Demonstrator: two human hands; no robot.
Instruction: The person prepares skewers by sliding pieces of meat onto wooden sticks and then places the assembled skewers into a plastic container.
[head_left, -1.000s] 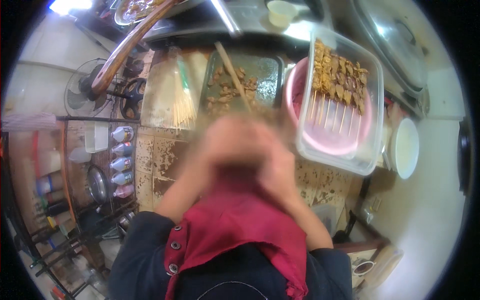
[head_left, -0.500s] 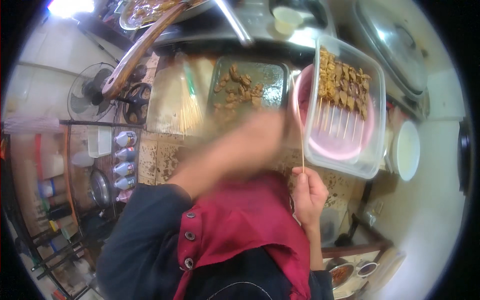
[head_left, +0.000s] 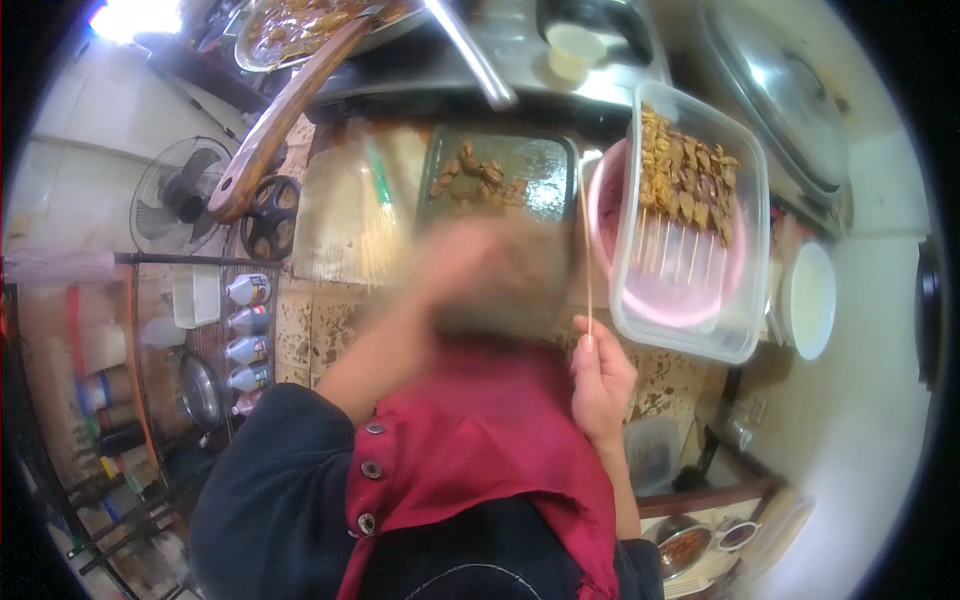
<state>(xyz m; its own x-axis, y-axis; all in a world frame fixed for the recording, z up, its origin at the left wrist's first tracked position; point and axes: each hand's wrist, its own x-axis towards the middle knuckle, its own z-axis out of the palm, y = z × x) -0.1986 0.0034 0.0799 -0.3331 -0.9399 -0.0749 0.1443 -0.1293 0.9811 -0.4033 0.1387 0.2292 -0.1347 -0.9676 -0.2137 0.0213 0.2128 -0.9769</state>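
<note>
My right hand pinches the lower end of a bamboo skewer, which stands nearly upright with no meat on it. My left hand, smeared by motion, is over the near part of a dark tray; its fingers cannot be made out. Several pieces of brown meat lie in that tray, partly hidden by the hand. To the right, a clear plastic container holds several loaded meat skewers, their bare sticks pointing toward me. Beneath it sits a pink basin.
Left of the tray, loose bamboo skewers lie beside a green-and-white wrapper on a pale board. A wooden handle reaches over from a pan of sauce. A fan and several bottles stand farther left.
My left hand has swung left, away from the skewer, across the tray's near part. My right hand has shifted slightly left, still gripping the skewer.
</note>
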